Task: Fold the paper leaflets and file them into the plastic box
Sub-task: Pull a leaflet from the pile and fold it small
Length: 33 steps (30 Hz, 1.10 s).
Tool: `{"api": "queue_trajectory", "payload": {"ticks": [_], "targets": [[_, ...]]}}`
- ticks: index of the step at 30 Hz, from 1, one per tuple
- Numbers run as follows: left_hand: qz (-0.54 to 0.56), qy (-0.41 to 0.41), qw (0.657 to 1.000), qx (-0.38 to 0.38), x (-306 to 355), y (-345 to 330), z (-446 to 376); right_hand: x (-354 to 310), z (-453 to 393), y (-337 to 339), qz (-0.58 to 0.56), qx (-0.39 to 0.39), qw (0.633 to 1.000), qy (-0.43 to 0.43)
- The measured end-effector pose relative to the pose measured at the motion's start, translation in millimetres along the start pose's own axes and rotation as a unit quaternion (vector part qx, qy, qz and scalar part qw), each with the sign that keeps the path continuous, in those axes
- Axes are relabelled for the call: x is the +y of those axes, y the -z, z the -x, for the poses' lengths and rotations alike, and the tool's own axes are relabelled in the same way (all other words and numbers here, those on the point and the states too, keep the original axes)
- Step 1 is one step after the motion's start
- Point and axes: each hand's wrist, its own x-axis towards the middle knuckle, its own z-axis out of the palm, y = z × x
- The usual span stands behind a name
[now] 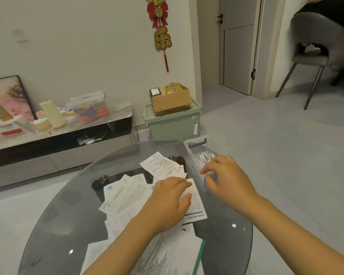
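Now the left hand point(172, 197) presses flat on a folded leaflet point(195, 203) while the right hand point(224, 175), fingers curled, reaches into the plastic box point(195, 155)

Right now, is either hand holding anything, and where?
Left hand rests flat on a folded leaflet, gripping nothing. Right hand is at the plastic box; its grip cannot be told.

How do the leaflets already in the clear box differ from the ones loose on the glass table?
The filed leaflets stand on edge, packed in a row inside the clear box; the loose leaflets lie flat and overlap in a heap on the glass table. The filed ones look narrow, the loose ones wide and open. Both are white printed paper.
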Motion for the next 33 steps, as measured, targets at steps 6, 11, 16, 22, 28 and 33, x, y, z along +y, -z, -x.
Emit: {"api": "queue_trajectory", "payload": {"ticks": [6,11,16,22,28,33], "targets": [[-0.062,0.032,0.995,-0.075,-15,-15,37,-11,18,-12,0.039,-0.097,0.993,0.053],[-0.071,0.007,0.994,-0.087,-31,-25,39,-11,31,-25,0.087,-0.19,0.976,0.065],[-0.108,-0.012,0.993,-0.045,-37,-27,34,-12,43,-39,0.132,-0.265,0.952,0.075],[-0.12,-0.028,0.992,-0.036,-33,-25,31,-10,43,-43,0.136,-0.257,0.953,0.087],[-0.157,-0.068,0.985,-0.006,-30,-34,25,-9,42,-43,0.124,-0.246,0.957,0.089],[-0.186,-0.103,0.977,0.01,-28,-35,19,-7,42,-44,0.125,-0.242,0.957,0.095]]}}
